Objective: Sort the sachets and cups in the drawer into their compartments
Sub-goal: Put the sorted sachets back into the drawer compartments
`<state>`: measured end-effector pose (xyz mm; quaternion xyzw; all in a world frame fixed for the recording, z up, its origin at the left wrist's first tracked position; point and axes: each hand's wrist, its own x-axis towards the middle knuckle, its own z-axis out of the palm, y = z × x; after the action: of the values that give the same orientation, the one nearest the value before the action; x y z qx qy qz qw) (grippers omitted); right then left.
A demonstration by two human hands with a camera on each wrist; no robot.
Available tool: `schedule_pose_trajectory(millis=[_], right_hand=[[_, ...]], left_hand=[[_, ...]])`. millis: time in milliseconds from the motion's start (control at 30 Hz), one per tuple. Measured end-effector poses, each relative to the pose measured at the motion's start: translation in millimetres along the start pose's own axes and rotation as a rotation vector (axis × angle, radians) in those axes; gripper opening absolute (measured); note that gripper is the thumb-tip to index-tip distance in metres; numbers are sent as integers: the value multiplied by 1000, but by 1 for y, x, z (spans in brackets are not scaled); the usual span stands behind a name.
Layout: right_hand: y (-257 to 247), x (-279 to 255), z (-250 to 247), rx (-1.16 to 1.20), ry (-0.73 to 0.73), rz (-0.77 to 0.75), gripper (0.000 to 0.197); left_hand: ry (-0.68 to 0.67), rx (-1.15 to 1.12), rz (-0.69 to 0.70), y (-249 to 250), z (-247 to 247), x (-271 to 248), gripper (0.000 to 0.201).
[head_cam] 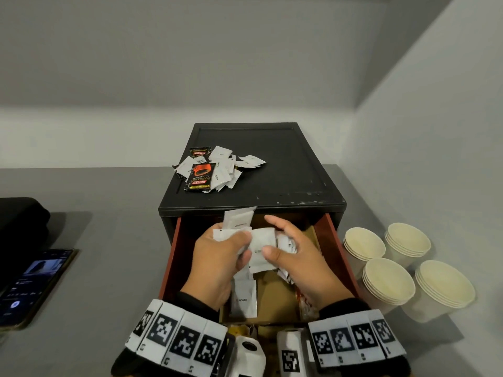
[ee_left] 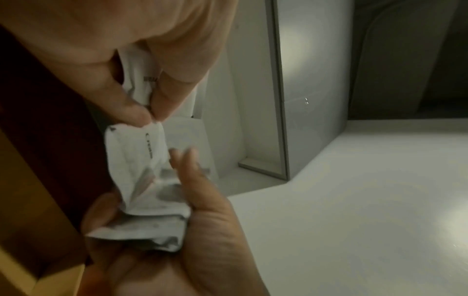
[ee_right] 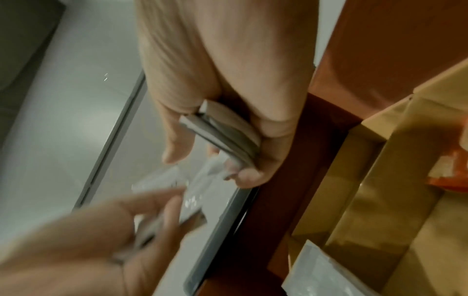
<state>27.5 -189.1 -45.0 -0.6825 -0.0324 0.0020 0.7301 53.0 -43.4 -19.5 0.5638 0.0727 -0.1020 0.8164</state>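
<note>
Over the open drawer (head_cam: 330,235), the left hand (head_cam: 217,257) grips a bunch of white sachets (head_cam: 238,221), fingers curled round them. The right hand (head_cam: 294,254) pinches another white sachet (head_cam: 261,248) beside it. Four stacks of paper cups (head_cam: 389,278) stand on the tabletop (head_cam: 109,240) right of the drawer.

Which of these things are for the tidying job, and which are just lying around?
For the job:
white sachets in left hand and right hand
sachet pile on the box
paper cups
drawer

Just lying about:
phone
black bag
</note>
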Motion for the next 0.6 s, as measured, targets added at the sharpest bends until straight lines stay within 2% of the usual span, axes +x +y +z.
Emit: schedule_pose_trajectory(millis=[167, 267, 367, 600], right_hand=[[-2, 0, 7, 14, -91, -4, 52], [-2, 0, 6, 54, -119, 10, 61], [1, 0, 3, 83, -101, 39, 56], [-7, 0, -9, 528, -71, 34, 44]], left_hand=[[-141, -63, -91, -1, 9, -8, 26], [-161, -157, -203, 4, 9, -9, 18], [-163, -244, -264, 8, 6, -9, 16], [-135, -326, -255, 15, -5, -6, 24]])
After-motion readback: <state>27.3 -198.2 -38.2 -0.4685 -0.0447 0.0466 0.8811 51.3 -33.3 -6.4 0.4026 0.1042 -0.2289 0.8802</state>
